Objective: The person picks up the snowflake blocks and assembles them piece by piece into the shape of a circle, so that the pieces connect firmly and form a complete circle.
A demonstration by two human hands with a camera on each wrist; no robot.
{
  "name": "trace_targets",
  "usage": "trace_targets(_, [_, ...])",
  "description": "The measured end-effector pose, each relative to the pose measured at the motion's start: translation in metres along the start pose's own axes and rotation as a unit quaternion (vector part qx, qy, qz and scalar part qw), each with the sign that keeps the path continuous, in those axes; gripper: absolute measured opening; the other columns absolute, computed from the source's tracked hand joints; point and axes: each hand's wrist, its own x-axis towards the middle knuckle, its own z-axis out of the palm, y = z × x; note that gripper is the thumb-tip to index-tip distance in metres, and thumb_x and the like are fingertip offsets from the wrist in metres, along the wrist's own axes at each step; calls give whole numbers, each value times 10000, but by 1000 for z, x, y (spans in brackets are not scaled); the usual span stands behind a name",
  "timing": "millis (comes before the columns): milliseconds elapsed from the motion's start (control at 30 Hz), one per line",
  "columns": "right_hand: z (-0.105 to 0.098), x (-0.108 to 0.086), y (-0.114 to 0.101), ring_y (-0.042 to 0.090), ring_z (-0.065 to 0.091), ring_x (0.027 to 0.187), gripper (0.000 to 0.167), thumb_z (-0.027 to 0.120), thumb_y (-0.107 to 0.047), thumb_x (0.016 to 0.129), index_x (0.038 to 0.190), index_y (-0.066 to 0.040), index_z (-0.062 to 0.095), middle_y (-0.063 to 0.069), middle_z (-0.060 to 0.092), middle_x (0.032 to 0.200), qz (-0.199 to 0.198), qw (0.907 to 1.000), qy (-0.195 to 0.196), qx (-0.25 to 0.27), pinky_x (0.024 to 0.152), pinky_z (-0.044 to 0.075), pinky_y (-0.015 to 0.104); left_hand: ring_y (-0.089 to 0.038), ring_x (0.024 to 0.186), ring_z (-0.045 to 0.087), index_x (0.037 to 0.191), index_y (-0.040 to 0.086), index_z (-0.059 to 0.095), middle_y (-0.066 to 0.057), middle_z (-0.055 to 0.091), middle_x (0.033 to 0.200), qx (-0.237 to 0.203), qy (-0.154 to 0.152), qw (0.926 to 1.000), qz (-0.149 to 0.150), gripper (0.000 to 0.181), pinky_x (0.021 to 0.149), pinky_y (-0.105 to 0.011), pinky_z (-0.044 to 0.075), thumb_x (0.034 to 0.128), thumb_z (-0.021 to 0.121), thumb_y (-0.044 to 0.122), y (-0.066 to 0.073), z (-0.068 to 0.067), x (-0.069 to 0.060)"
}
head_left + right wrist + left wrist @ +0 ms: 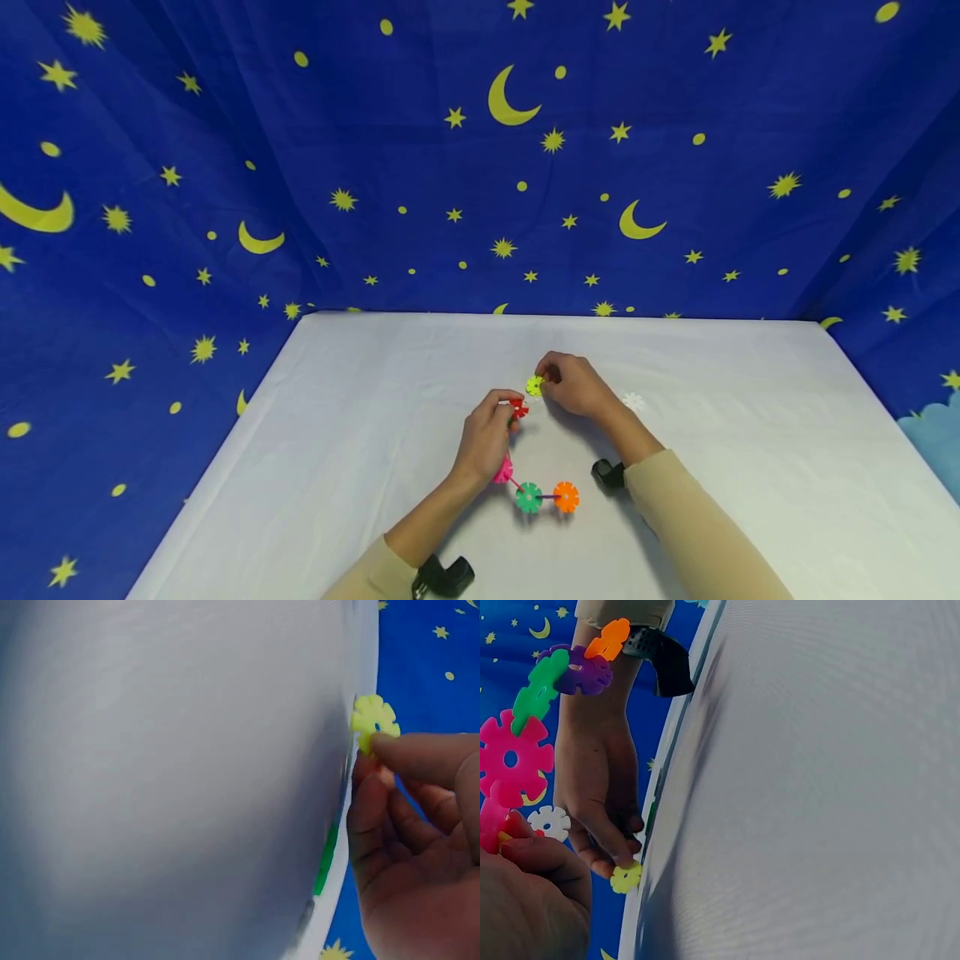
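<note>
White tabletop [337,400], lone white disc [633,402], left hand [483,436] across linked discs [523,503].

Left hand [483,437] grips disc chain [522,503]; right hand [577,387] pinches yellow disc [533,390].

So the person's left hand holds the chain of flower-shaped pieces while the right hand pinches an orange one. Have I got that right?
Not quite: the piece pinched by the right hand is a yellow piece, not orange, as the right wrist view shows. The left hand does hold the chain.
</note>
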Motion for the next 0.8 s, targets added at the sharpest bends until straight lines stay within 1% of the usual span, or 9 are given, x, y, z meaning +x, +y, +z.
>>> trace_targets(100, [-4,-5,-1,184,539,756,111,647,-32,867,970,-73,646,17,594,820,121,9999,19,108,665,476,313,-81,441,377,1111,101,653,-144,616,763,-37,-46,10000,-3,297,429,-233,353,944,414,160,0,0,0])
trace_targets(233, [-8,-11,2,183,572,774,119,639,-63,877,994,-78,651,25,607,851,204,9988,37,450,608,500,306,-87,439,377,1118,97,649,-156,612,770,-71,-74,9999,5,302,425,-233,353,943,411,156,-1,0,0])
trace_targets(367, [-12,-17,5,185,611,705,163,624,-67,881,1039,-60,663,45,615,854,176,9959,-86,885,558,513,322,-87,439,382,1117,90,648,-157,610,771,-89,-61,9999,0,296,427,-239,359,942,417,150,-2,0,0])
trace_targets(500, [-14,-24,7,181,609,630,182,617,-74,878,1048,-67,683,29,633,808,107,9946,-139,1023,554,506,337,-89,425,381,1111,98,650,-155,603,771,-93,-23,10000,-11,286,420,-244,358,937,429,147,-2,1,0])
trace_targets(600, [-15,-31,8,182,614,634,178,617,-88,882,1042,-87,693,12,649,789,89,9935,-124,1125,569,504,340,-87,412,376,1120,97,648,-156,603,773,-128,-16,9999,-32,292,407,-242,354,938,426,147,-3,1,0])
trace_targets(800, [-19,-43,10,215,622,623,162,632,-89,883,1031,-99,697,58,664,776,66,9888,-45,1488,567,511,358,-106,411,371,1146,100,640,-174,609,791,-193,-58,9998,-57,311,401,-244,355,944,416,172,-3,1,0])
